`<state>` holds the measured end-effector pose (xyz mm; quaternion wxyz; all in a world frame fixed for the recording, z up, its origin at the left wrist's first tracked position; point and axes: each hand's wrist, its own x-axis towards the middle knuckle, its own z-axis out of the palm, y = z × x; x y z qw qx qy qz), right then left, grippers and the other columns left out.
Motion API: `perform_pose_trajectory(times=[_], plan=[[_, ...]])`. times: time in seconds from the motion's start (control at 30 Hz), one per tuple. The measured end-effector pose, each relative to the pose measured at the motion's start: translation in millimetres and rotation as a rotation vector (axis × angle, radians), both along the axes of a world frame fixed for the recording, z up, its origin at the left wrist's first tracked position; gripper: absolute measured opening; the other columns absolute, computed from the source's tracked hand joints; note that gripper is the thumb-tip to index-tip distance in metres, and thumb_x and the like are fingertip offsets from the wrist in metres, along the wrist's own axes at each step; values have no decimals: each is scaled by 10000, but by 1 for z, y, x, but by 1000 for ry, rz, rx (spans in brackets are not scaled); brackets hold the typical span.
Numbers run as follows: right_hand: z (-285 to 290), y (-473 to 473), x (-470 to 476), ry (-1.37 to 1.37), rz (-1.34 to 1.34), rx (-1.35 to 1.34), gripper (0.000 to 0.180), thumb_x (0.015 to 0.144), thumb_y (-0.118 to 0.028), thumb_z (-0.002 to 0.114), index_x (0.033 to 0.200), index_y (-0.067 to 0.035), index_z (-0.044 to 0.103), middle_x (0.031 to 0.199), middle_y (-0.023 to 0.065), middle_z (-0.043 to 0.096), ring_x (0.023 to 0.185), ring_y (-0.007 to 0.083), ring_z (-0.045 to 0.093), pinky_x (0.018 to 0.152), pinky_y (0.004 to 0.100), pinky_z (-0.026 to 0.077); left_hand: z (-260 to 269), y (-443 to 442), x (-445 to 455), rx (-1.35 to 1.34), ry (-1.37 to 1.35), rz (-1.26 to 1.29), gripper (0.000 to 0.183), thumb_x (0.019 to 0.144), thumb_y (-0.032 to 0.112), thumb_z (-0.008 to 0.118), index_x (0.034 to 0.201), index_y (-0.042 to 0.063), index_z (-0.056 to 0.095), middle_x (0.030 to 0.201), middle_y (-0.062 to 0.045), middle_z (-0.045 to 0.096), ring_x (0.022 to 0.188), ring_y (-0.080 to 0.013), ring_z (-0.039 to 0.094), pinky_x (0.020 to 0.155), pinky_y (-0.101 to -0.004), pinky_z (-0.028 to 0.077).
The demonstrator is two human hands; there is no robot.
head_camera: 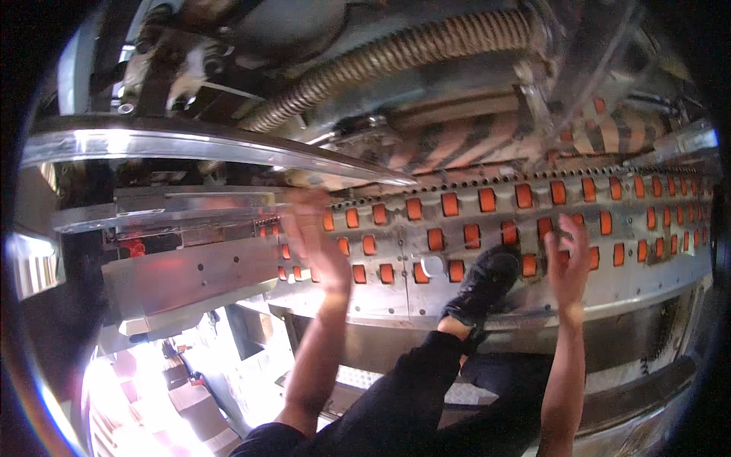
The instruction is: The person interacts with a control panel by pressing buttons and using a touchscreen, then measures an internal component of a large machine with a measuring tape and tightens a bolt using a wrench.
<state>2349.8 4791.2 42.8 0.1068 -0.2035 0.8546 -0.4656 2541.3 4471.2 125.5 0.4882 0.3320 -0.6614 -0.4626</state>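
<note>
My left hand [317, 243] is blurred, raised over the left part of a metal conveyor bed [365, 300] with orange rollers [450, 204]. Its fingers extend toward the end of a clear guard strip [194, 211], and I see nothing in it; whether it touches the strip cannot be made out. Above the rollers farther right, my right hand [570, 260] has its thumb and fingers apart, with nothing between them. One foot in a black shoe [488, 280] rests on the bed between my hands. A white round disc [433, 267] lies beside the shoe.
A shiny metal rail [188, 149] crosses at upper left. Behind the bed are black-striped panels [457, 140] and a ribbed hose [400, 60]. A metal cover plate [194, 274] stands at left. Stacked boxes [197, 403] show in bright light below, and a tread-plate step [360, 377] lies under my leg.
</note>
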Motion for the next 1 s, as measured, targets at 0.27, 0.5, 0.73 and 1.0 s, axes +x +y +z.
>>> perform_pose_trajectory(times=[0.27, 0.5, 0.73, 1.0], plan=[[113, -141, 22, 455, 489, -718, 699, 833, -434, 735, 1362, -40, 502, 1368, 192, 542, 1298, 358, 497, 1099, 483, 386, -196, 37, 110, -219, -1326, -127, 716, 964, 398, 569, 1499, 11, 291, 1533, -240, 311, 1442, -413, 256, 1139, -584, 221], [197, -269, 37, 639, 56, -1176, 832, 844, -503, 707, 1433, 0, 403, 1307, 240, 526, 1196, 365, 536, 1035, 507, 441, -207, 45, 94, -748, -1355, -45, 712, 981, 414, 540, 1529, 38, 282, 1569, -237, 271, 1459, -393, 254, 1160, -567, 223], [185, -280, 72, 465, 156, -881, 687, 876, -369, 682, 1365, 36, 418, 1187, 215, 512, 1079, 327, 524, 922, 458, 439, -179, 42, 117, -395, -1377, -169, 725, 983, 486, 513, 1531, 54, 315, 1582, -244, 265, 1460, -387, 261, 1179, -535, 214], [187, -277, 99, 418, 183, -745, 843, 806, -382, 720, 1404, 92, 361, 1122, 234, 502, 978, 347, 541, 819, 457, 479, -238, 45, 135, -198, -1419, -85, 791, 958, 512, 506, 1555, 66, 240, 1642, -179, 128, 1514, -384, 105, 1188, -592, 117]])
